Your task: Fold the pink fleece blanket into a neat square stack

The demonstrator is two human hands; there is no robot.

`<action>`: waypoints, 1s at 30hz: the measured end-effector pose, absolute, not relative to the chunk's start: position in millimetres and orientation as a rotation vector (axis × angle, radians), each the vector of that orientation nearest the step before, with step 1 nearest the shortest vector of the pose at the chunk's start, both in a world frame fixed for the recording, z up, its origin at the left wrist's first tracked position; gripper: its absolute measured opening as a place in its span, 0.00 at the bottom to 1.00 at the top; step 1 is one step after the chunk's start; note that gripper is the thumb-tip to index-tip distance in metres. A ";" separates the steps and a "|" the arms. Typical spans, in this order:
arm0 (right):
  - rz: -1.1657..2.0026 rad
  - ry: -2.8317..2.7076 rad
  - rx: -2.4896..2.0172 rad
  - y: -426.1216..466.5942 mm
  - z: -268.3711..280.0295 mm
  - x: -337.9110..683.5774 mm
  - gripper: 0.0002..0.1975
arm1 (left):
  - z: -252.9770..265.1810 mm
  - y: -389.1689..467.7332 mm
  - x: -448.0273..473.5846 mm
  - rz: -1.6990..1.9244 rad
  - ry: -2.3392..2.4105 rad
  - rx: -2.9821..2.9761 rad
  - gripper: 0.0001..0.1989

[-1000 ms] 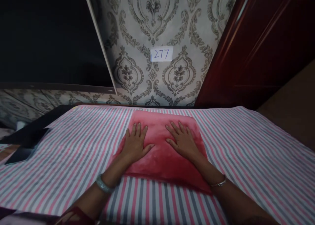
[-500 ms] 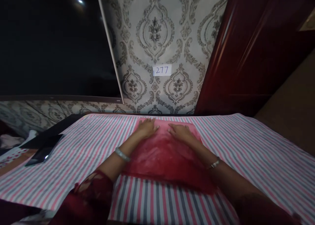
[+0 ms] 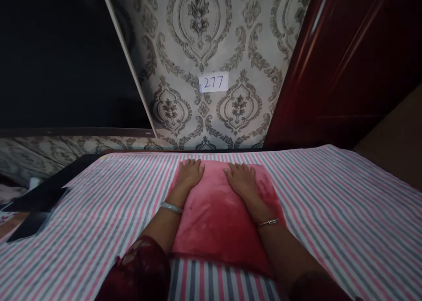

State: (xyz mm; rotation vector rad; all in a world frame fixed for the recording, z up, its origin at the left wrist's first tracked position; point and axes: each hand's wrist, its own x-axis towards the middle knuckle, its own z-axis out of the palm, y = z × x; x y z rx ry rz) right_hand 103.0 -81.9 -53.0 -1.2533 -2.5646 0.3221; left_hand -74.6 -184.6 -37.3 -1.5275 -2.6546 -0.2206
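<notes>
A folded red, plush-looking cloth [image 3: 217, 217] lies flat on a striped sheet [image 3: 115, 195] in front of me. My left hand [image 3: 190, 173] rests palm down on its far left corner, fingers stretched toward the wall. On the far right part of the cloth lies my right hand [image 3: 242, 178], also flat, with its fingers spread. Neither hand grips anything. Each wrist wears a bracelet, and dark red sleeves cover the upper forearms.
A large dark screen [image 3: 66, 63] stands at the back left. Behind the sheet is a patterned wall with a paper label [image 3: 213, 81] reading 277. A glossy dark red panel [image 3: 329, 72] rises at the right. A dark flat device [image 3: 36, 222] lies at the left edge.
My right hand has turned to point more straight ahead and lies farther right on the cloth. My left hand has shifted slightly left. The camera view has moved somewhat closer.
</notes>
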 end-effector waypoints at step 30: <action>0.937 -2.085 -1.332 -45.5 -79.8 218.2 0.38 | -29.8 -280.8 -110.1 -1.172 -2.896 -1.469 0.35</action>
